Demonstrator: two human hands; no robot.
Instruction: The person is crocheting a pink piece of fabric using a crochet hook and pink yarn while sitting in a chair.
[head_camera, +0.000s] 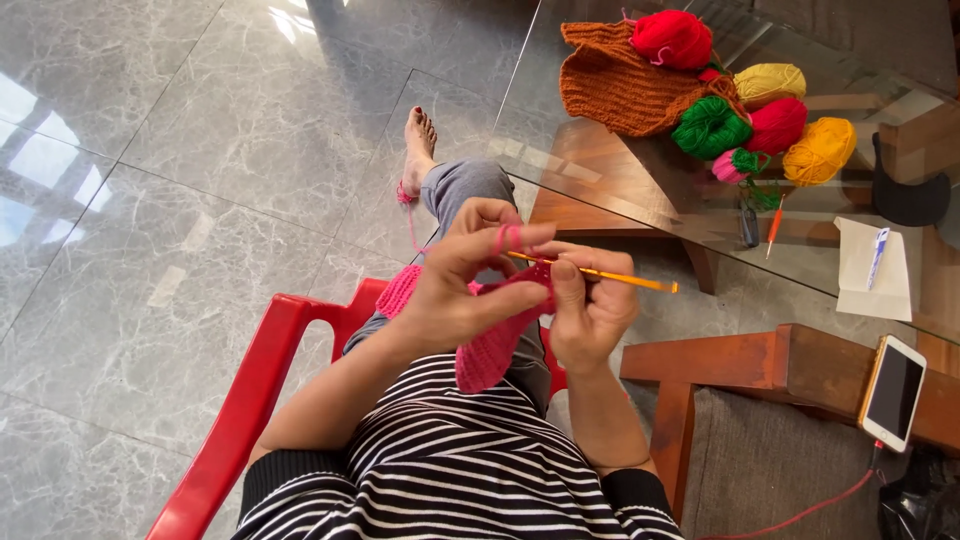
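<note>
Your left hand (452, 290) was curled shut around the pink crochet piece (487, 350), pink yarn (506, 237) looped over its raised forefinger, and the fabric hung down below it toward your lap. More pink work (398, 290) lay just left of that hand, on your knee above the red chair (250, 400).

Right beside it, your right hand (590, 305) pinched the orange crochet hook (600, 274) between thumb and fingers. The hook lay nearly level, its long axis running left to right, the working end buried in the pink stitches by your left fingers and the tail poking out past your right hand, tilted slightly down.

Up and to the right of that hand, on the glass table (600, 150), an orange-brown knitted bag (620, 85) lay slumped with yarn balls at its mouth: red (672, 38), yellow (770, 82), green (708, 127), another red (778, 124), golden (820, 150). Farther right sat a white paper (868, 285) with a blue pen (878, 255), and a white phone (893, 392) lower down.
</note>
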